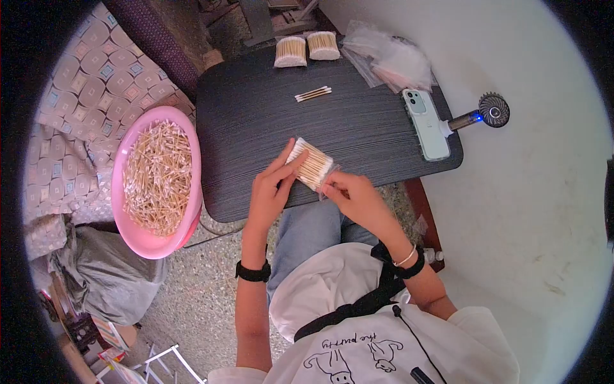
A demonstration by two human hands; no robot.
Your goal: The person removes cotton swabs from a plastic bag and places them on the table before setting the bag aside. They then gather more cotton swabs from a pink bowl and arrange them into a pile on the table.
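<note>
A bundle of cotton swabs (311, 165) in a clear sleeve is held between both hands, at the near edge of the dark table (256, 115). The left hand (272, 189) is laid along its side, fingers stretched and pressed to the sticks with the thumb beneath. The right hand (355, 195) is closed narrowly on the sleeve's near end, fingertips pinched together.

A handwritten line is seen on the white shirt (384, 345) above two cartoon figures, too small to be read for sure. No brand can be made out on the phone (425, 125), lying face down beyond the right fingers, with a handheld fan (483, 114) just past it.

Beyond the fingertips, a few loose swabs (313, 94) are seen, then two packed bundles (307, 49) and a heap of clear bags (390, 57) at the far edge. Out past the left fingers, a pink basin (121, 192) full of swabs is seen. Nothing is set between the hands and the bundle.
</note>
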